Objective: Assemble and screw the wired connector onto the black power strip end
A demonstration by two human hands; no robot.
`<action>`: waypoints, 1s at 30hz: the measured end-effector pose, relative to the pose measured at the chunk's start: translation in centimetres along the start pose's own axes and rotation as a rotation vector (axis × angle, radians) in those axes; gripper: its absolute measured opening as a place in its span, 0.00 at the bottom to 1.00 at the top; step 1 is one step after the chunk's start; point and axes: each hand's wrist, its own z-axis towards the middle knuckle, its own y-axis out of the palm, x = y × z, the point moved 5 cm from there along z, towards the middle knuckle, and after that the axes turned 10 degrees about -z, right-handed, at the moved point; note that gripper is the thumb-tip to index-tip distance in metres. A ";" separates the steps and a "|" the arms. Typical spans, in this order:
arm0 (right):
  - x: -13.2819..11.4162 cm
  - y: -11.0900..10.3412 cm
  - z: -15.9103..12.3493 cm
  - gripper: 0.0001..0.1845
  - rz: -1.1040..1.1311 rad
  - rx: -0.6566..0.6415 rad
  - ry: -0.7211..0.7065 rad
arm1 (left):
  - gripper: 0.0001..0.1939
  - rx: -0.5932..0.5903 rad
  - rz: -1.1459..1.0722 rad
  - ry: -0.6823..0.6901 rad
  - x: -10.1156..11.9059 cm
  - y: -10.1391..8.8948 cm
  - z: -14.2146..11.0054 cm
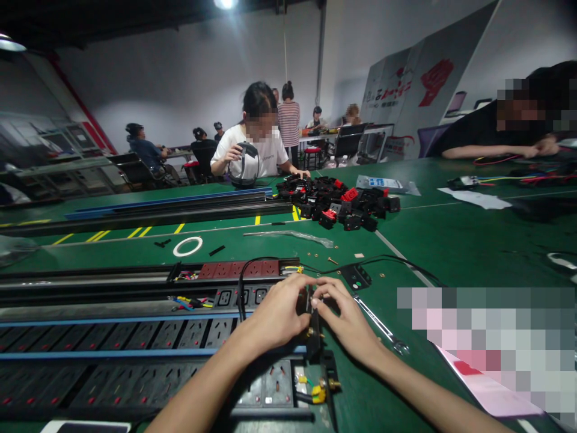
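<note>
My left hand and my right hand meet at the ends of the power strips, fingers bent. Between them is an upright black end plate, gripped from both sides. Brass screws show beside the plate. Under my left forearm lies a power strip with black sockets and blue edges. The nearest power strip has yellow-capped wires and a brass bolt at its open end. Behind are a strip with dark red sockets and one with loose coloured wires.
A wrench lies right of my right hand, near a black plate with a cable. Farther off are a white ring, a heap of black and red sockets and long rails. Co-workers sit across and at right.
</note>
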 end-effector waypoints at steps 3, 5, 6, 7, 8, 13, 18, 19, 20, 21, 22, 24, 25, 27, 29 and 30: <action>-0.1 0.2 0.1 0.21 0.017 -0.051 0.017 | 0.30 0.001 0.004 -0.007 0.0 0.0 0.0; -0.2 0.1 0.1 0.18 0.024 -0.023 0.019 | 0.30 0.001 0.001 -0.002 0.0 0.0 0.0; -0.2 0.0 0.1 0.16 0.020 -0.006 0.012 | 0.30 -0.001 -0.002 0.001 0.0 0.0 0.0; -0.2 -0.1 0.1 0.15 0.013 0.001 0.004 | 0.30 -0.005 -0.004 0.002 0.1 0.0 0.0; -0.2 0.0 0.1 0.14 0.006 -0.005 0.001 | 0.30 -0.007 -0.004 0.002 0.1 0.0 0.0; 0.0 0.2 0.1 0.22 0.025 -0.040 0.031 | 0.30 -0.002 0.002 0.006 0.1 0.0 0.0; -0.2 -0.1 0.2 0.12 0.046 0.007 -0.002 | 0.30 -0.010 -0.001 0.006 0.2 0.0 0.0; -0.1 0.0 0.2 0.13 0.043 -0.019 0.002 | 0.30 -0.012 0.003 -0.001 0.1 0.0 0.0; 0.0 0.1 0.2 0.16 0.040 -0.043 0.012 | 0.30 -0.013 0.008 -0.007 0.1 0.0 0.0; 0.0 0.2 0.2 0.20 0.040 -0.058 0.022 | 0.30 -0.011 0.011 -0.010 0.1 0.0 0.0; 0.1 0.2 0.2 0.21 0.043 -0.054 0.029 | 0.30 -0.009 0.012 -0.008 0.1 0.0 0.0; 0.1 0.0 0.3 0.17 0.056 -0.018 0.022 | 0.30 -0.008 0.009 0.003 0.1 0.0 0.0; 0.1 -0.1 0.3 0.14 0.061 -0.004 0.010 | 0.30 -0.008 0.007 0.007 0.1 0.0 0.0; 0.1 -0.1 0.3 0.13 0.066 -0.014 -0.001 | 0.29 -0.009 0.005 0.004 0.1 0.0 0.1; 0.1 0.1 0.3 0.17 0.067 -0.054 0.013 | 0.30 -0.009 0.007 -0.005 0.2 0.0 0.1; 0.1 0.2 0.3 0.21 0.068 -0.068 0.024 | 0.30 -0.008 0.009 -0.007 0.2 0.0 0.1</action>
